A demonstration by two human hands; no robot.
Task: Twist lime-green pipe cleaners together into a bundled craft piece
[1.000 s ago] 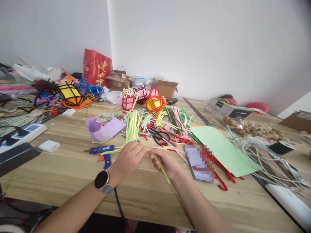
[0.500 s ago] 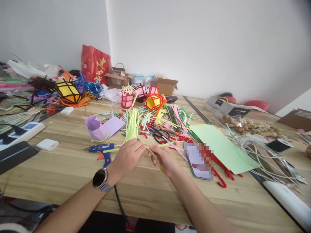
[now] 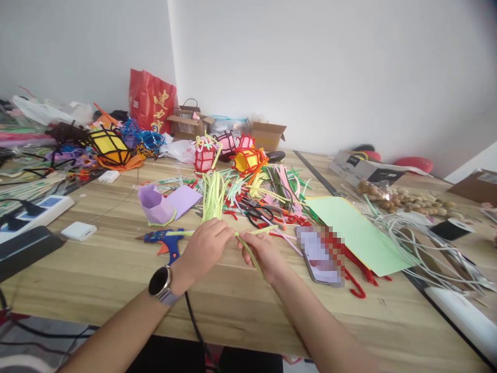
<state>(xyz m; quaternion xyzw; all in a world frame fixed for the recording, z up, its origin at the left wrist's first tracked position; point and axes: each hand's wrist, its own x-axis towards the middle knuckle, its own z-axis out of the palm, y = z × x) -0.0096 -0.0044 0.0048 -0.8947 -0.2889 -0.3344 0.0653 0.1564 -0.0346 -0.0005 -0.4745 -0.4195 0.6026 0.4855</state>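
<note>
My left hand [image 3: 205, 247] and my right hand [image 3: 262, 255] meet over the wooden table [image 3: 116, 269], both pinching a yellow-green pipe cleaner [image 3: 248, 251]. The left hand, with a dark watch [image 3: 160, 284] on its wrist, grips a bundle of the same yellow-green stems [image 3: 213, 197] that fans away from me. The right hand's fingers curl around the loose stem, whose end runs down across the palm. A blue glue gun [image 3: 163, 238] lies just left of the left hand.
A phone [image 3: 318, 254] lies right of my right hand, beside red pipe cleaners [image 3: 357, 280] and a light green paper sheet [image 3: 349, 233]. Scissors [image 3: 258, 213], purple paper [image 3: 165, 203], small lanterns [image 3: 246, 160], a power strip [image 3: 37, 210], white cords [image 3: 419, 243] and boxes crowd the table.
The stem's loose end has drawn in closer to my right palm. Both hands stay together at the same spot; the view has shifted slightly.
</note>
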